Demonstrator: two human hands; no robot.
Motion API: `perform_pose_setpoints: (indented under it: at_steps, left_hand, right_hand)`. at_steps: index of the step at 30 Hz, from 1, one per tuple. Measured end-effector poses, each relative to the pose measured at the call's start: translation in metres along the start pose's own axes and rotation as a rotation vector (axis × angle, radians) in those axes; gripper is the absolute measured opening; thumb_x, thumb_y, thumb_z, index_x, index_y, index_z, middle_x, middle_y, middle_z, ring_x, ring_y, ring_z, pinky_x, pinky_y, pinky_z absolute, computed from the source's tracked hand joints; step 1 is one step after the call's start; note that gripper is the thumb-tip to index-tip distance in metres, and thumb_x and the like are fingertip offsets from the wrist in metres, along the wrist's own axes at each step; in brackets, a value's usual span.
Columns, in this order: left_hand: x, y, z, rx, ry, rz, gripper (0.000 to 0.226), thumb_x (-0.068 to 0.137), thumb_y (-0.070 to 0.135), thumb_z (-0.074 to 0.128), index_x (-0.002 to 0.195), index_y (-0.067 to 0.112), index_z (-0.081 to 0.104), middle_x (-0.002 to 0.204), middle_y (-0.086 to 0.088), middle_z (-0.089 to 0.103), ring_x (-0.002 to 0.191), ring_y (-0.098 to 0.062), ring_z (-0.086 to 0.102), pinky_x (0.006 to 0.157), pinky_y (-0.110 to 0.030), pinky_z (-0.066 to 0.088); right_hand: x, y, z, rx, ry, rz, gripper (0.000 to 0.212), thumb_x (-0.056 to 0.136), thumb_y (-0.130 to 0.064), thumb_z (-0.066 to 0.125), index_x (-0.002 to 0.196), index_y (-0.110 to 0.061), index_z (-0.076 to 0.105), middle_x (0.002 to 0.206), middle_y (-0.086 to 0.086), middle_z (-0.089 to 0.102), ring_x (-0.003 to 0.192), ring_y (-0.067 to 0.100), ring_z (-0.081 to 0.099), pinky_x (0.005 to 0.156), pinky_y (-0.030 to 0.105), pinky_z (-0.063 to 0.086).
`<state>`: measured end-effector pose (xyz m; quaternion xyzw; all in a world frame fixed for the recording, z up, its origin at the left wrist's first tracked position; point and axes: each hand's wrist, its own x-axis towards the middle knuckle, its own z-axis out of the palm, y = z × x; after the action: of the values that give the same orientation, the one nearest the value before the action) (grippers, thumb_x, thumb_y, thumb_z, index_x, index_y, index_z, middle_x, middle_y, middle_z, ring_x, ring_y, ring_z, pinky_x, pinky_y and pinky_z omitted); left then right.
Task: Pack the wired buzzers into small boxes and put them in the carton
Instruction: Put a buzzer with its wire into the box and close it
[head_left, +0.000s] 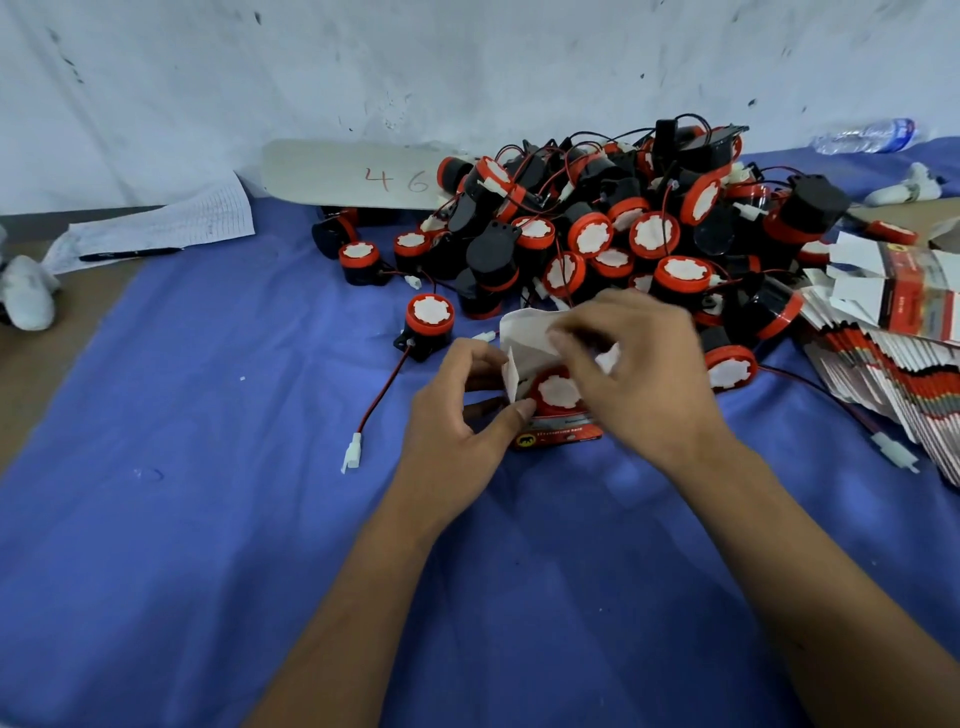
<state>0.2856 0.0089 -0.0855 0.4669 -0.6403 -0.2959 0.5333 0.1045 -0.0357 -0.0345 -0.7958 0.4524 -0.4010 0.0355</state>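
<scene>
- Red-fronted buzzer (558, 391) sits inside a small box (558, 434) on the blue surface (208, 467).
- Left hand (462, 415) pinches the box's side flap.
- Right hand (639, 374) pinches its top flap.

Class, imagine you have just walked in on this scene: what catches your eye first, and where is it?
First, the heap of red-and-black buzzers with tangled wires at the back centre of the blue cloth. In front of it, the left hand and right hand work on a small box with a buzzer inside. Flat boxes fan out at the right.
</scene>
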Motion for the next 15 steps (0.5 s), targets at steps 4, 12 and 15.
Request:
perform_pose_setpoints:
  at_steps: [4,12,15]
  left_hand:
    - [0.000,-0.003,-0.002,0.123,-0.002,0.044,0.034,0.094,0.011,0.074,0.125,0.022,0.066,0.124,0.014,0.067,0.124,-0.013,0.061,0.093,-0.037,0.059]
    - [0.000,-0.007,0.000,0.261,0.014,0.058,0.029,0.092,0.024,0.072,0.120,0.019,0.075,0.118,0.005,0.063,0.112,-0.011,0.063,0.087,-0.036,0.059]
    - [-0.001,-0.005,0.003,0.306,0.025,0.072,0.034,0.087,0.034,0.072,0.117,0.019,0.076,0.115,0.007,0.062,0.106,-0.009,0.063,0.087,-0.029,0.057]
  right_hand:
    - [-0.003,0.013,-0.001,0.143,0.205,0.406,0.014,0.097,-0.027,0.064,0.083,-0.024,0.068,0.077,-0.011,0.066,0.072,0.006,0.061,0.062,0.016,0.045]
    - [-0.004,0.024,0.003,1.001,-0.055,0.650,0.012,0.101,-0.007,0.058,0.110,-0.006,0.066,0.069,0.011,0.054,0.053,0.015,0.049,0.046,0.027,0.040]
    - [-0.007,0.023,0.007,0.891,-0.169,0.539,0.017,0.098,-0.004,0.063,0.114,-0.009,0.068,0.062,0.003,0.055,0.051,0.011,0.050,0.047,0.023,0.039]
